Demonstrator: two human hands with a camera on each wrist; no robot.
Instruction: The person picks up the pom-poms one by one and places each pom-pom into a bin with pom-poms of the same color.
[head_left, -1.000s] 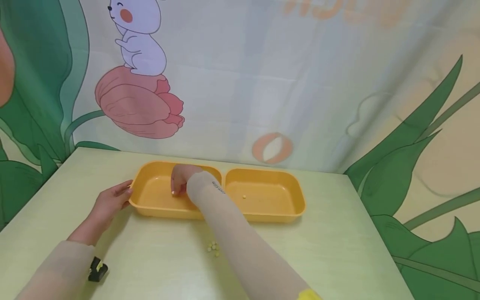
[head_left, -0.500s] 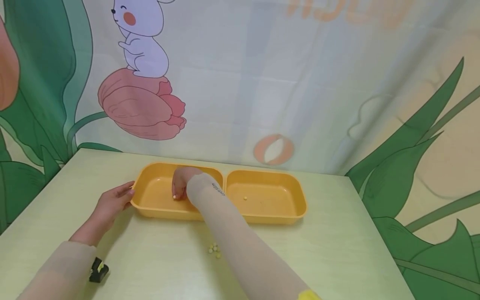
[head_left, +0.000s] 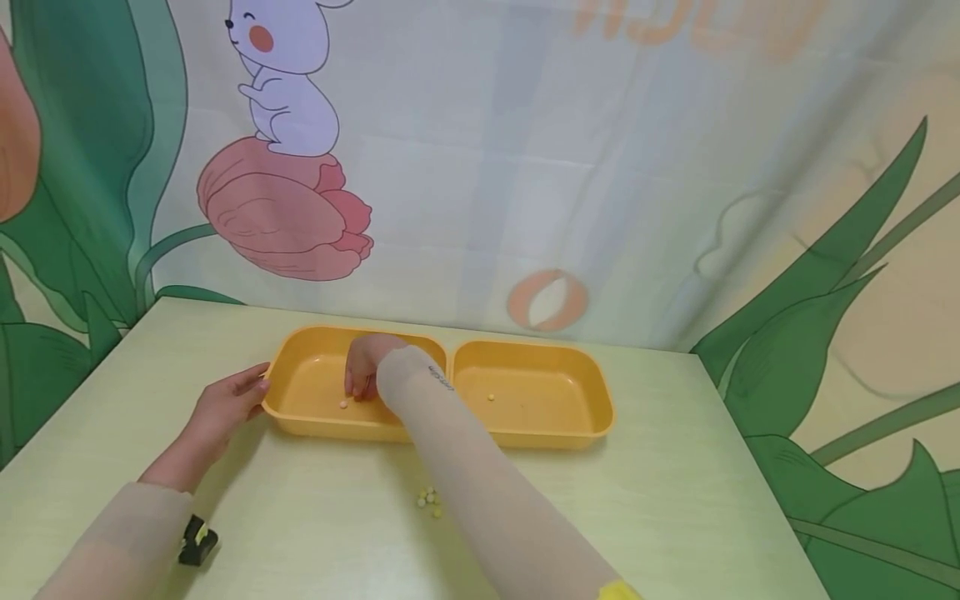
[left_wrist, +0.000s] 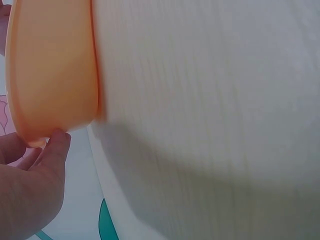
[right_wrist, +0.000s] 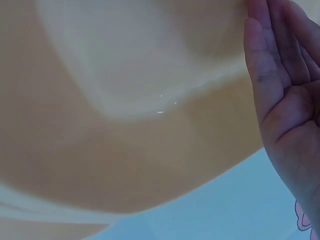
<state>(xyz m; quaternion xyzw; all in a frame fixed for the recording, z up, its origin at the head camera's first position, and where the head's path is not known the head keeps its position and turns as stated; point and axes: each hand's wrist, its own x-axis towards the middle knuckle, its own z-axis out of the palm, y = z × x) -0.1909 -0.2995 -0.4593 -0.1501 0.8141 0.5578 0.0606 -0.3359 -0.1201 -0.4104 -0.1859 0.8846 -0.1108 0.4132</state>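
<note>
A yellow two-compartment tray [head_left: 322,427] stands toward the back of the table. My left hand [head_left: 221,410] pinches its left end, with the thumb [left_wrist: 59,145] on the outer wall in the left wrist view. Over the left compartment, my right hand [head_left: 365,367] points down with its fingers fairly straight; in the right wrist view the fingers [right_wrist: 260,60] lie close together, and no held thing shows. A small pale bead [head_left: 343,405] lies on that compartment's floor, just beside the fingertips. Another small pale yellow bead [head_left: 491,397] sits in the right compartment.
Several small pale and yellow beads [head_left: 429,498] lie grouped on the table in front of the tray, beside the right sleeve [head_left: 472,467]. A small black object [head_left: 198,542] with a yellow mark is near the left sleeve. A printed curtain [head_left: 450,167] hangs behind the table.
The pale bead that was at my right fingertips now lies on the left compartment's floor, let go. The left hand has stayed on the tray's end.
</note>
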